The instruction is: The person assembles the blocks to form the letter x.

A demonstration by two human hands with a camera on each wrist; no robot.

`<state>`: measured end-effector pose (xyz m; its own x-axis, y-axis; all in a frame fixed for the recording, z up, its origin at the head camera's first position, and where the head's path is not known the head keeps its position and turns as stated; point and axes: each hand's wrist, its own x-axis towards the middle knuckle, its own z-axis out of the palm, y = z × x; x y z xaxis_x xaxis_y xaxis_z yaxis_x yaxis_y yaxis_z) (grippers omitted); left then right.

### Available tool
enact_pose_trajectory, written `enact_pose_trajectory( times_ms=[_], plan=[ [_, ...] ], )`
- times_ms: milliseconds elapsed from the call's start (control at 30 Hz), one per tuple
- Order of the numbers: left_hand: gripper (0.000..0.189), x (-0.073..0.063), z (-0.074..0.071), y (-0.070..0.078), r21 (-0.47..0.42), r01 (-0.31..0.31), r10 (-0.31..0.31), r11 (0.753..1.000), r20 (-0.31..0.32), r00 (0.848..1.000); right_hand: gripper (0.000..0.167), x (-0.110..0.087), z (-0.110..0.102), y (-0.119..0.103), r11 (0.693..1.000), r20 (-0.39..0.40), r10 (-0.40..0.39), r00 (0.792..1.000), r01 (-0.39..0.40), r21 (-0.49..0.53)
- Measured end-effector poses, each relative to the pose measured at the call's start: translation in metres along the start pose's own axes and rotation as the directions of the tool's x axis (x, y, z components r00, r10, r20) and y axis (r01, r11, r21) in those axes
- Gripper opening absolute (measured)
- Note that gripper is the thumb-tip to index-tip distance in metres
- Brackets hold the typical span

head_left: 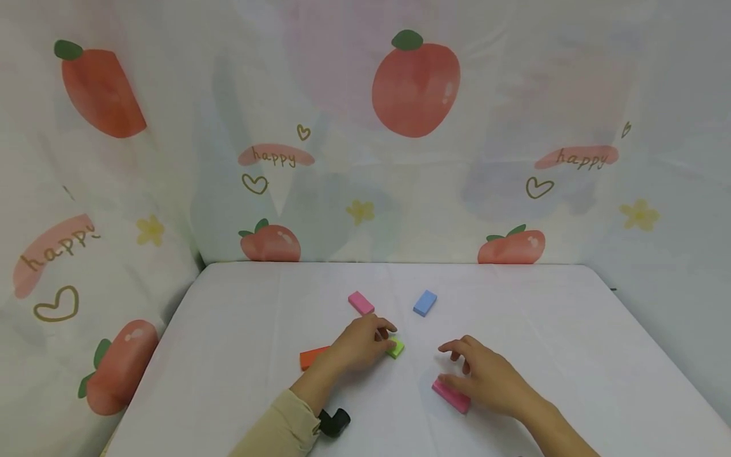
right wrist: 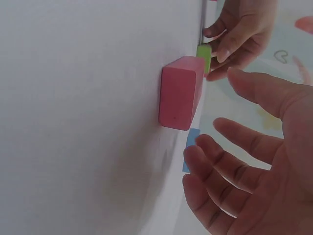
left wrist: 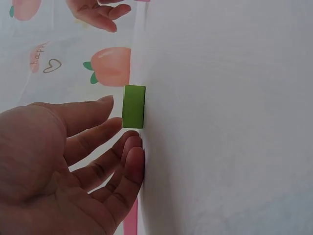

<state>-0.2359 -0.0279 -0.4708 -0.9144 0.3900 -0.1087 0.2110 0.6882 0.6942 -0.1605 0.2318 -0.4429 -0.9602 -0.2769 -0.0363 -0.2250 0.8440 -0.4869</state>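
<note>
A green block [head_left: 396, 347] lies flat on the white table, and my left hand [head_left: 360, 343] is right beside it, fingers loosely bent. In the left wrist view, the thumb and fingers of that hand [left wrist: 88, 152] are spread near the green block [left wrist: 133, 106] without gripping it. Over a deep pink block [head_left: 452, 396] hovers my right hand [head_left: 485, 377], thumb and fingers apart. The right wrist view shows a gap between the pink block [right wrist: 178, 95] and the relaxed right hand [right wrist: 259, 161].
Behind the hands, a lighter pink block [head_left: 361, 303] and a blue block [head_left: 425, 303] lie on the table [head_left: 514, 304]. An orange block [head_left: 313, 357] is partly hidden by the left wrist. A black device [head_left: 334, 423] sits at the left sleeve. Printed cloth [head_left: 342, 76] hangs behind.
</note>
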Motion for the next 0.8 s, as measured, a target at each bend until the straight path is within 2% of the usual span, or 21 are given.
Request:
enact_pose_trajectory(
  times_ms=[567, 800],
  plan=[
    [0.025, -0.001, 0.004, -0.013, -0.041, -0.04, 0.04, 0.998, -0.009, 0.999, 0.044, -0.007, 0.006, 0.004, 0.997, 0.015, -0.075, 0.997, 0.075, 0.026],
    [0.024, -0.003, 0.004, -0.014, -0.056, -0.043, 0.042, 0.998, -0.012, 0.999, 0.04, -0.011, 0.008, 0.003, 0.996, 0.012, -0.08, 0.997, 0.08, 0.03]
  ],
)
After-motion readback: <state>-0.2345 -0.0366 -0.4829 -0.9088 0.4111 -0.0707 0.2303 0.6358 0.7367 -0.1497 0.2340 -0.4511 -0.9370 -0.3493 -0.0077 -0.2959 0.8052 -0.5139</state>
